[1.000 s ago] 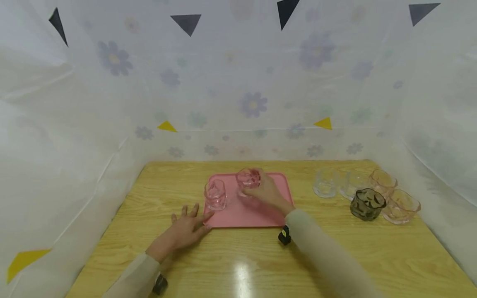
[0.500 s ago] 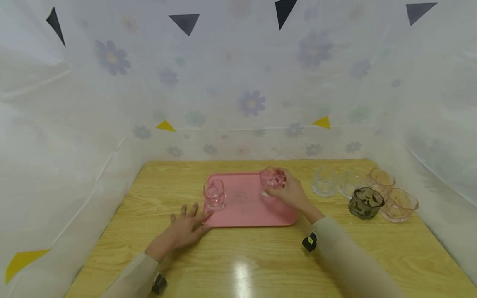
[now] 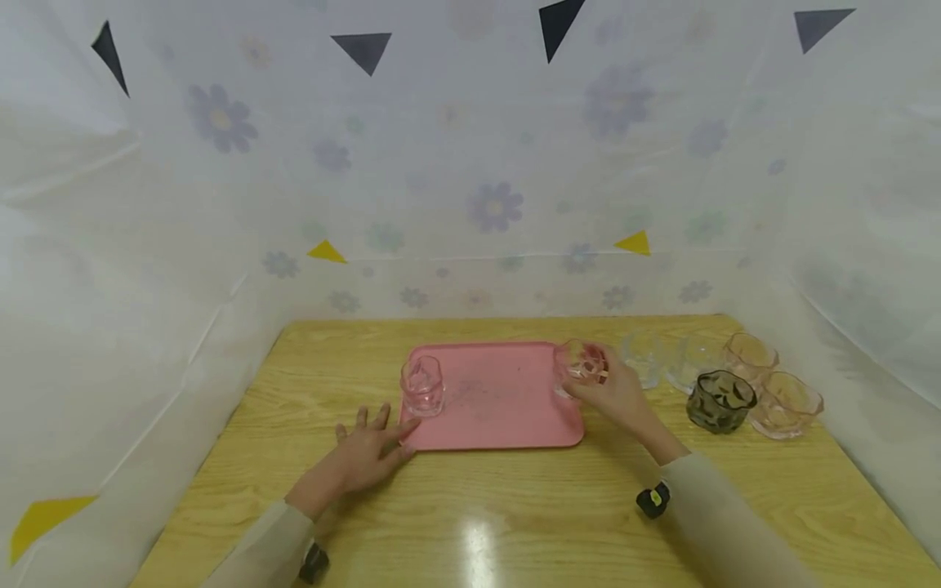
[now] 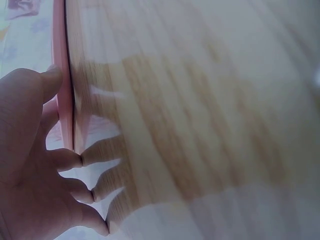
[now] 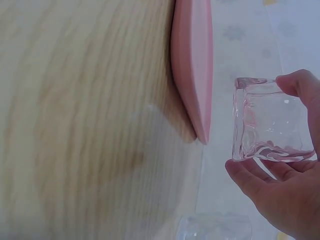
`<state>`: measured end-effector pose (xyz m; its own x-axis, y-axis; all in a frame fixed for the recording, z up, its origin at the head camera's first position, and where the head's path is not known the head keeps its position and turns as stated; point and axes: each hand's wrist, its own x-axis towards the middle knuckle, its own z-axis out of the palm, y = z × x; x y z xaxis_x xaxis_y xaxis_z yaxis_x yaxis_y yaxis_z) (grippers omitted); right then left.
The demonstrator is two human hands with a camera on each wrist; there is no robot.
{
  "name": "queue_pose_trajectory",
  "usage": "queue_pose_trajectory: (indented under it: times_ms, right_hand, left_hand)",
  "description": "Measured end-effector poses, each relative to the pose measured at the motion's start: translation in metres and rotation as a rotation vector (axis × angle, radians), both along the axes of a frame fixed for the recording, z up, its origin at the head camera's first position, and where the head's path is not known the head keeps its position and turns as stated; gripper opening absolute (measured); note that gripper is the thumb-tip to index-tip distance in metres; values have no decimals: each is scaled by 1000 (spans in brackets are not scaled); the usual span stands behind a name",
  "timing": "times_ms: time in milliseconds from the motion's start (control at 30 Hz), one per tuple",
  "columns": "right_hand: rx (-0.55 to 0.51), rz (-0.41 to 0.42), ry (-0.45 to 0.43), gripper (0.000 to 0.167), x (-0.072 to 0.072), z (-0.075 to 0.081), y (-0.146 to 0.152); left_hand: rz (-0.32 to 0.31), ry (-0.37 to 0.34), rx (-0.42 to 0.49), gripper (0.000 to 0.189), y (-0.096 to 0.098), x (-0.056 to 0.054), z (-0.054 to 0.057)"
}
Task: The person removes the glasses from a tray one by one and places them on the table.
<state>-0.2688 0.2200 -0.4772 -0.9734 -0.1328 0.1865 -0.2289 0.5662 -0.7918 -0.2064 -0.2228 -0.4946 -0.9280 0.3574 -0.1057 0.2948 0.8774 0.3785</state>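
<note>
A faintly pink glass cup [image 3: 577,363] is held by my right hand [image 3: 617,396], thumb on one side and fingers round the other. It is over the right end of a pink tray [image 3: 500,408]; in the right wrist view a gap shows between the cup's base and the tray rim [image 5: 192,65]. A stack of pink-looking glass [image 3: 423,388] stands on the tray's left side. My left hand [image 3: 363,457] lies with fingers spread at the tray's front left corner, thumb and forefinger touching the edge; the left wrist view shows the thumb [image 4: 50,85] against the rim.
Right of the tray stand two clear glasses [image 3: 643,363], two peach glass bowls [image 3: 787,408] and a dark grey-green glass bowl [image 3: 722,402]. The wooden table [image 3: 456,506] is enclosed by white sheeting [image 3: 500,163] at the back and sides.
My right hand has carried the cup rightward, from the middle of the tray to its right end. The left hand, tray and left stack have stayed in place.
</note>
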Motion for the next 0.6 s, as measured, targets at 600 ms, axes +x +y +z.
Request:
queue_pose_trajectory:
  times_ms: [600]
  right_hand:
    - [67,-89,20,86,35,-10,55]
  left_hand:
    - [-1,-14,15,55,-1,0,1]
